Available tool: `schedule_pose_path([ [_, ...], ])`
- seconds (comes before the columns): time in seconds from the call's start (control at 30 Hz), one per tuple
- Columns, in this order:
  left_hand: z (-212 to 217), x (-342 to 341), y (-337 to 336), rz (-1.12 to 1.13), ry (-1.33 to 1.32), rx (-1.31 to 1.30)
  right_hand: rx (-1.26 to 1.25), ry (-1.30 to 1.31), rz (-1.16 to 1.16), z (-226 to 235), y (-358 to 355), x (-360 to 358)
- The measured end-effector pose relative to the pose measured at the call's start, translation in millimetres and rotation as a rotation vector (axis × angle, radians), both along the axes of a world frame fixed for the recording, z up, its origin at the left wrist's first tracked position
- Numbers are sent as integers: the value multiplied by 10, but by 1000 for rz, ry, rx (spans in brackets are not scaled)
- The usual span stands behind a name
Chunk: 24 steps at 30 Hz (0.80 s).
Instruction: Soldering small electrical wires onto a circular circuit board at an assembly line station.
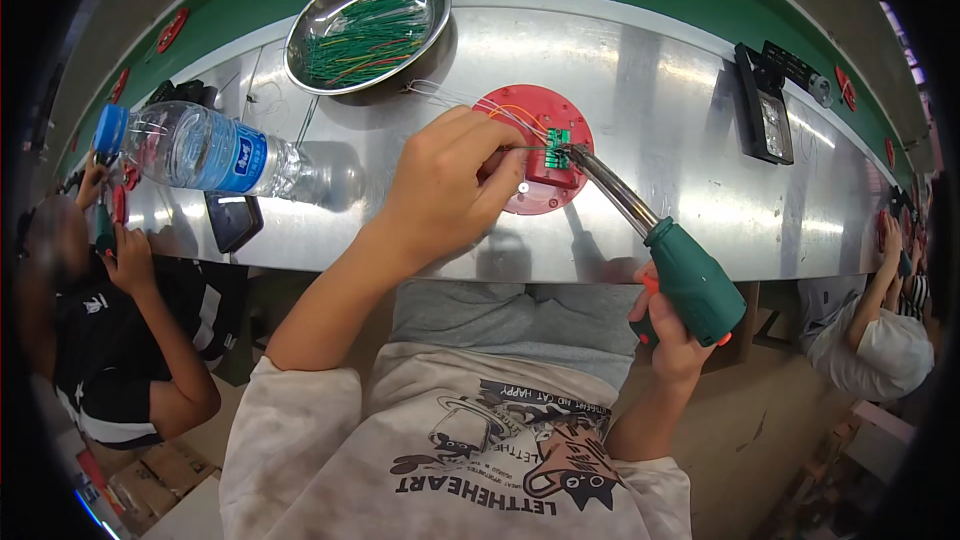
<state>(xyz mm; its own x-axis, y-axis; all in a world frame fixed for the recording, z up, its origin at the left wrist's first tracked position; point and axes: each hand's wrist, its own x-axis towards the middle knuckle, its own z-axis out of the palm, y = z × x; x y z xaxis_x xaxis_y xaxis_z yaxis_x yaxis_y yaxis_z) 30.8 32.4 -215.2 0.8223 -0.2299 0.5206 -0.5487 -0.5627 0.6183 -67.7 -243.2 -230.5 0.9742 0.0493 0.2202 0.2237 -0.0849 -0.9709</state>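
My right hand (672, 335) is closed around the handle of a green soldering gun (695, 282) with orange parts. Its metal barrel (622, 196) slants up and left, and the tip is at a small green circuit board (556, 140). The board sits on a raised block of a round red plastic base (568, 112) lying on the bench. From the left, my left hand (450, 178) reaches over the base, thumb and fingers pinched on a thin wire that runs to the board. Orange and white wires (508, 112) trail from the board behind my fingers.
A steel bowl (441, 28) of green, yellow and red wires stands at the back left. On its side lies a water bottle (215, 148), with a dark phone (233, 220) beside it. Black devices (765, 105) rest at the right. Co-workers (125, 340) sit on both sides of the metal bench (670, 140).
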Motion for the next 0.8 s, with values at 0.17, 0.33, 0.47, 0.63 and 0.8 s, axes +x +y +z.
schedule_pose_path([
  [0.17, -88, -6, 30, 5, -61, 28, 24, 17, 18, 24, 32, -10],
  [0.33, -131, 14, 20, 4, -136, 40, 14, 25, 15, 27, 37, 8],
  [0.47, -149, 26, 14, 11, -148, 42, 15, 40, 14, 67, 58, 22],
  [0.63, -145, 19, 15, 12, -136, 52, 61, 121, -19, 97, 73, 13],
  [0.8, -150, 12, 4, 19, -135, 45, 83, 118, -52, 94, 111, 39],
])
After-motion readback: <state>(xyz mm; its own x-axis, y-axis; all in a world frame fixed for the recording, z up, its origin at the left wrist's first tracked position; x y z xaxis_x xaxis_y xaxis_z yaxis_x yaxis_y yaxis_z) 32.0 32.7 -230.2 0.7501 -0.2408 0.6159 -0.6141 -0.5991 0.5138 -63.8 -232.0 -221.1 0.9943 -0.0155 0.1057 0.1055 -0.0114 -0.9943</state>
